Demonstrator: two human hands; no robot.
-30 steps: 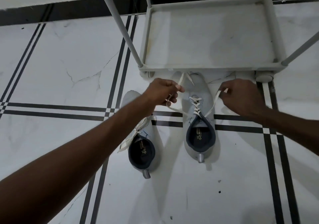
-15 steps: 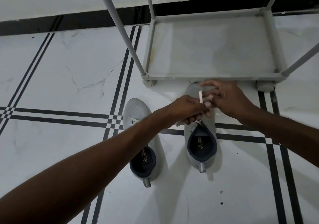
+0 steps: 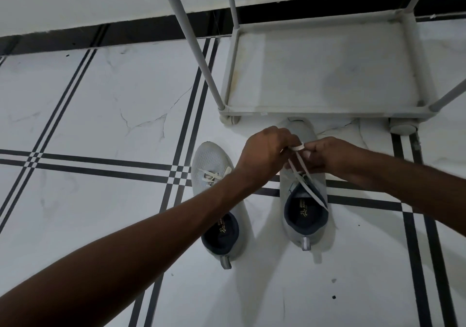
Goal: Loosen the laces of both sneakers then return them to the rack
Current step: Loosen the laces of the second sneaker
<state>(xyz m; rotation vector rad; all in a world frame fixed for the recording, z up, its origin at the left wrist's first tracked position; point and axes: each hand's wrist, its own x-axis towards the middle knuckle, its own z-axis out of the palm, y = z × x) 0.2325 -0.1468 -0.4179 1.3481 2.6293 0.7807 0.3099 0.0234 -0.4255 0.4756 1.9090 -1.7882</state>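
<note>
Two light grey sneakers with dark linings stand side by side on the floor, toes toward the rack. Above the right sneaker [image 3: 306, 215] both hands meet over its forefoot. My left hand [image 3: 264, 155] and my right hand [image 3: 325, 154] pinch the white lace [image 3: 298, 160], with a short stretch held between the fingertips. One lace end trails down past the shoe's opening. The left sneaker [image 3: 215, 200] lies under my left forearm; its white laces show loose near the toe. The grey rack [image 3: 320, 111] stands just beyond the shoes, its bottom shelf bare.
White marble floor tiles with black stripe lines spread all around. A black skirting band runs along the white wall at the back. The rack's slanted post [image 3: 194, 44] rises left of the shelf, and a round foot [image 3: 403, 128] sits at its front right corner.
My hands, spread apart and pulling the lace ends sideways a second ago, have come together over the right sneaker's forefoot. The view has shifted slightly nearer.
</note>
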